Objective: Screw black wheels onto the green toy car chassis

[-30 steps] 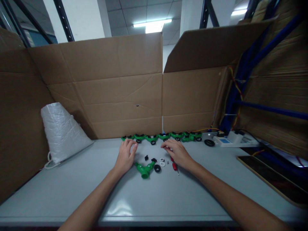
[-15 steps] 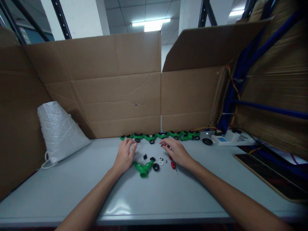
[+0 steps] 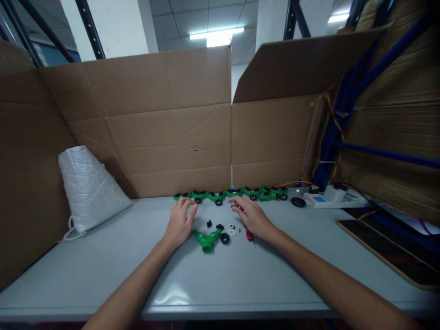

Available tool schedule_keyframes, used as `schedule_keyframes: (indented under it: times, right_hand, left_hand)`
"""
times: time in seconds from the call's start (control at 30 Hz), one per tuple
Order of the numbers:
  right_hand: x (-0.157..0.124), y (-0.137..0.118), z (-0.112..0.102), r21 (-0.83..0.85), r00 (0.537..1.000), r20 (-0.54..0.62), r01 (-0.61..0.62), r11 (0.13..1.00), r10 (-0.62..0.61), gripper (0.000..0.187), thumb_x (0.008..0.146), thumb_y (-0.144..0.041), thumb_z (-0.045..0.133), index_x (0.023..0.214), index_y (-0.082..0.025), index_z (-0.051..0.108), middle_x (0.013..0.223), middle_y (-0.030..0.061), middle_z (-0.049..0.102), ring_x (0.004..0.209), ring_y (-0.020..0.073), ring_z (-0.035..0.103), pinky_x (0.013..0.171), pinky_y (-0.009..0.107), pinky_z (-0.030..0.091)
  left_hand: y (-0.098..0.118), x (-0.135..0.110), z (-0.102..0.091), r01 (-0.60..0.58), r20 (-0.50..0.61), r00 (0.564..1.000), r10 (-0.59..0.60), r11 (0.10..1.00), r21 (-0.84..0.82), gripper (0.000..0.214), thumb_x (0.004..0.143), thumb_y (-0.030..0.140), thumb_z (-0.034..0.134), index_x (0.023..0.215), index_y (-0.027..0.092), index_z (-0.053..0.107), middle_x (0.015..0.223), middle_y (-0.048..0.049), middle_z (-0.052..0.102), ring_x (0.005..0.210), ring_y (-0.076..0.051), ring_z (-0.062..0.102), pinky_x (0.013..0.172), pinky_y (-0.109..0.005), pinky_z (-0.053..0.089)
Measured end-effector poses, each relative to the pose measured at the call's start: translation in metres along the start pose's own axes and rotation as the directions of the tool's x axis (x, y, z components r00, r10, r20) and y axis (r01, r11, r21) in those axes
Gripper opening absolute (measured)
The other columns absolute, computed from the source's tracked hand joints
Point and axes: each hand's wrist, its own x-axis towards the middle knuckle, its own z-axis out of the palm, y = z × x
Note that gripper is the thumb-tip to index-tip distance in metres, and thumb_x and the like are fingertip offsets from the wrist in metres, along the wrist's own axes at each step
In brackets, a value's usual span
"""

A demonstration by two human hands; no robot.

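Observation:
My left hand (image 3: 179, 223) lies flat on the grey table (image 3: 220, 284), fingers spread, holding nothing, just left of a green Y-shaped plastic fitting (image 3: 207, 240). My right hand (image 3: 252, 216) rests palm down with its fingers extended, over a small red-handled screwdriver (image 3: 249, 236) whose tip shows below the palm. Between the hands lie small parts: a black ring (image 3: 224, 238), a white ring (image 3: 232, 232) and two small black pieces (image 3: 209, 224). A row of assembled green fittings (image 3: 233, 194) stands along the cardboard wall behind them.
Cardboard walls (image 3: 154, 123) enclose the table at the back and left. A white woven sack (image 3: 87, 185) leans at the left. At the right are a black ring (image 3: 298, 201), a white device with wires (image 3: 328, 196), a dark board (image 3: 388, 250) and blue rack bars.
Both hands stay where they were; only the view shifts slightly. The right fingertips have edged a little toward the row of green fittings.

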Motion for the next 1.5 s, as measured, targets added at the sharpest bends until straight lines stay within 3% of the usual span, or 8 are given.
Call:
schedule_keyframes:
  times: [0.13,0.53,0.73,1.07,1.5]
  right_hand:
    - [0.000,0.004,0.002,-0.012,0.999,0.021,0.036,0.999,-0.035,0.019,0.104,-0.019,0.051,0.112,-0.025,0.068,0.109,0.0068,0.072,0.104,0.0255,0.062,0.094,0.039,0.045]
    - [0.001,-0.005,-0.002,0.052,0.998,-0.056,0.013,0.999,-0.010,0.017,0.104,-0.021,0.042,0.100,-0.025,0.058,0.093,0.0025,0.064,0.090,0.0220,0.062,0.084,0.035,0.046]
    - [0.001,-0.010,-0.004,0.062,0.997,-0.079,0.020,0.998,-0.015,0.019,0.107,-0.027,0.038,0.098,-0.026,0.055,0.097,0.0039,0.063,0.090,0.0223,0.062,0.084,0.035,0.047]
    - [0.002,-0.011,-0.005,0.011,0.996,-0.086,-0.020,1.000,0.020,0.022,0.105,-0.028,0.042,0.087,-0.026,0.054,0.086,0.0027,0.062,0.086,0.0227,0.062,0.079,0.034,0.047]
    - [-0.001,-0.022,-0.009,-0.095,0.998,-0.061,0.022,0.995,-0.028,0.030,0.109,-0.037,0.042,0.082,-0.026,0.050,0.082,0.0042,0.063,0.083,0.0246,0.061,0.077,0.036,0.045]
  left_hand:
    - [-0.001,-0.001,0.000,0.005,-0.003,1.000,-0.005,1.000,0.002,0.035,0.111,0.045,0.037,0.112,0.024,0.065,0.117,-0.0087,0.061,0.114,-0.027,0.057,0.107,-0.048,0.045]
    - [0.002,-0.002,-0.002,0.006,0.006,1.000,-0.006,1.000,-0.005,0.034,0.111,0.045,0.037,0.110,0.025,0.064,0.117,-0.0081,0.062,0.115,-0.027,0.057,0.107,-0.049,0.044]
    - [0.003,-0.002,-0.002,0.004,0.003,1.000,-0.004,1.000,-0.010,0.034,0.111,0.045,0.037,0.110,0.024,0.064,0.117,-0.0085,0.061,0.114,-0.027,0.056,0.106,-0.048,0.045]
    - [0.001,-0.004,-0.002,0.004,0.003,1.000,-0.004,1.000,-0.010,0.033,0.111,0.044,0.038,0.112,0.025,0.065,0.117,-0.0080,0.062,0.115,-0.027,0.057,0.106,-0.047,0.045]
    - [0.000,-0.004,0.000,0.014,0.010,1.000,-0.014,1.000,-0.007,0.034,0.111,0.046,0.038,0.112,0.025,0.065,0.119,-0.0086,0.063,0.113,-0.027,0.057,0.106,-0.048,0.046]
